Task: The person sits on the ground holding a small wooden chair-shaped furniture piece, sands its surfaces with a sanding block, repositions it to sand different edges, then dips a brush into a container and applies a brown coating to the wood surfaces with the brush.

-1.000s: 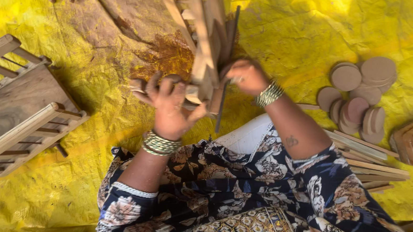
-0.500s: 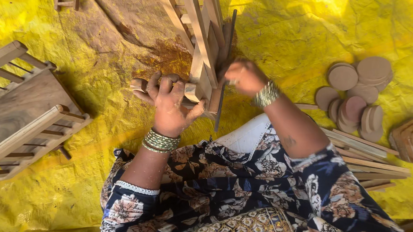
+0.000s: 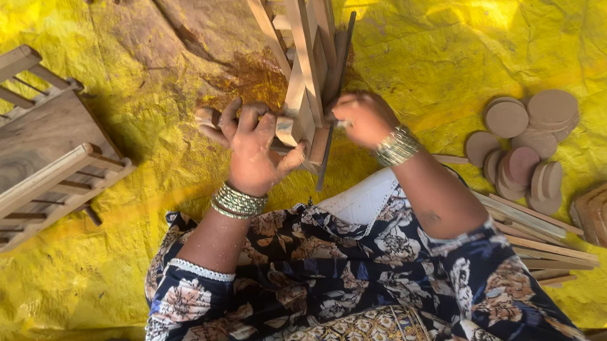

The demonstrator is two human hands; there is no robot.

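My left hand (image 3: pixel 252 149) grips the near end of the wooden frame (image 3: pixel 304 72), bracing it upright over the yellow sheet (image 3: pixel 436 36). My right hand (image 3: pixel 362 118) closes against its other side, steadying it.

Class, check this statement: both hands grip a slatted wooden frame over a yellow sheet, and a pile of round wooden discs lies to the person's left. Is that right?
Not quite. The head view shows the round wooden discs on the person's right, not left. The rest holds: the left hand and right hand grip the slatted wooden frame over the yellow sheet.
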